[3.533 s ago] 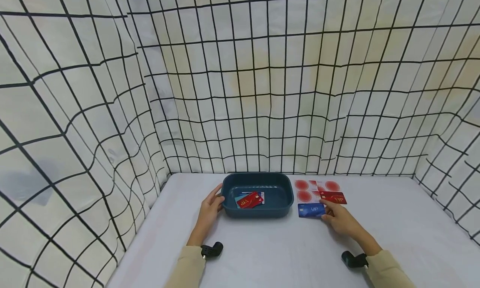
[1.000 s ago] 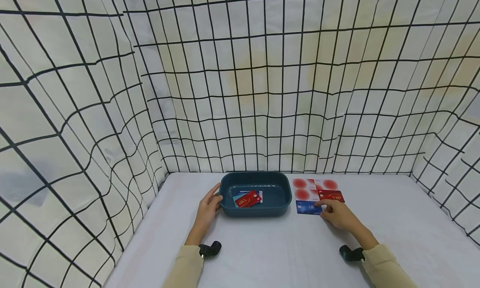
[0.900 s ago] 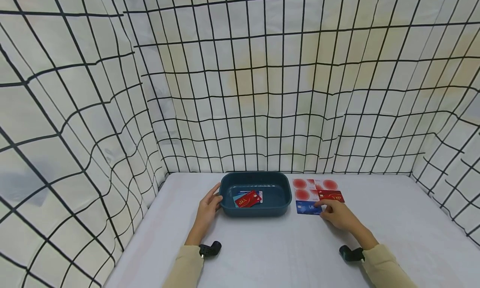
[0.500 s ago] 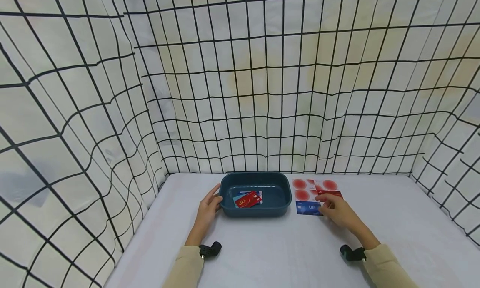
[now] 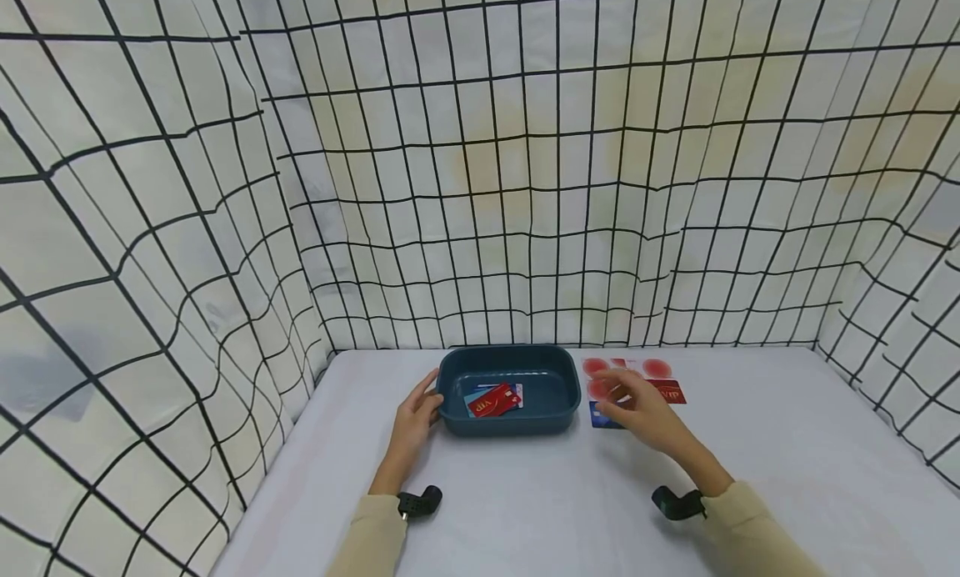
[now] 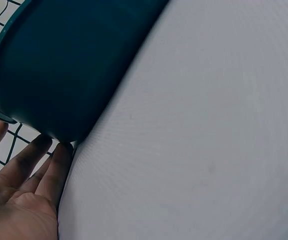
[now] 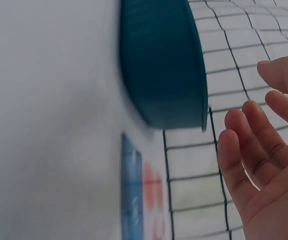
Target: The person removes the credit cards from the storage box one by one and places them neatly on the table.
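Left hand (image 5: 410, 423) touches the bin (image 5: 510, 427), fingers outstretched; right hand (image 5: 651, 412), fingers parted, hangs over the blue card (image 5: 605, 420) (seemingly clear).

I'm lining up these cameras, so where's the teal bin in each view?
Head: the teal bin sits below centre, slightly right.
Left wrist: upper left, cut off by the top edge, above the left fingers.
Right wrist: top, just right of centre.
Shared landmark: the black grid.
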The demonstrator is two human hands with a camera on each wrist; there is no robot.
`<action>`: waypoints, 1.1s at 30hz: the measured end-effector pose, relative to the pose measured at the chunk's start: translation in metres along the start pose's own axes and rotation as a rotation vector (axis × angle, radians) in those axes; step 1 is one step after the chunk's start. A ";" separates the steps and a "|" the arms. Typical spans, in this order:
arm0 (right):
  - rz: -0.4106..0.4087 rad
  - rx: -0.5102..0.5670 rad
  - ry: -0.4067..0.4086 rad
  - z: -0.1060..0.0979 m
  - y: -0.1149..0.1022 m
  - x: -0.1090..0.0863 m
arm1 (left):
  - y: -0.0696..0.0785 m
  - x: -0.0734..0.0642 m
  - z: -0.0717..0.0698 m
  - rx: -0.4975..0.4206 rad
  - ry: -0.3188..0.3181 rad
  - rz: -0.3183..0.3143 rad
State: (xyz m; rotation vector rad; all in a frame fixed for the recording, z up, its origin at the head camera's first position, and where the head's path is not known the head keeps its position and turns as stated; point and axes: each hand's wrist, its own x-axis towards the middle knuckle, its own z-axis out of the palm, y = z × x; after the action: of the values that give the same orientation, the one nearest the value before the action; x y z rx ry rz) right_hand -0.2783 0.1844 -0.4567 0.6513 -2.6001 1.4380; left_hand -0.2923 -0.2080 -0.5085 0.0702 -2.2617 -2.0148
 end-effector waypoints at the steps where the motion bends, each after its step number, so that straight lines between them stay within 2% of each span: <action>1: -0.010 0.000 0.000 0.004 -0.004 0.003 | -0.001 0.000 0.000 0.000 0.002 0.003; 11: -0.144 -0.013 -0.039 0.036 -0.031 0.038 | 0.000 -0.001 0.001 -0.017 -0.006 -0.010; 16: -0.122 0.006 -0.052 0.051 -0.040 0.056 | 0.001 0.001 -0.001 -0.016 -0.005 -0.007; 21: -0.114 0.035 -0.099 0.067 -0.044 0.072 | 0.001 0.000 -0.002 -0.027 -0.002 -0.006; 27: -0.078 0.015 -0.184 0.085 -0.038 0.093 | 0.001 -0.001 -0.003 -0.016 0.006 -0.009; 33: -0.052 0.000 -0.217 0.097 -0.028 0.110 | 0.002 -0.003 -0.001 -0.009 0.014 -0.003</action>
State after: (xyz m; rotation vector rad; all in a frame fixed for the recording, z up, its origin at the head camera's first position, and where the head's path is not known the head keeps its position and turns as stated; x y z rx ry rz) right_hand -0.3546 0.0561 -0.4564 0.9154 -2.7184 1.4259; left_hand -0.2892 -0.2087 -0.5069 0.0865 -2.2461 -2.0190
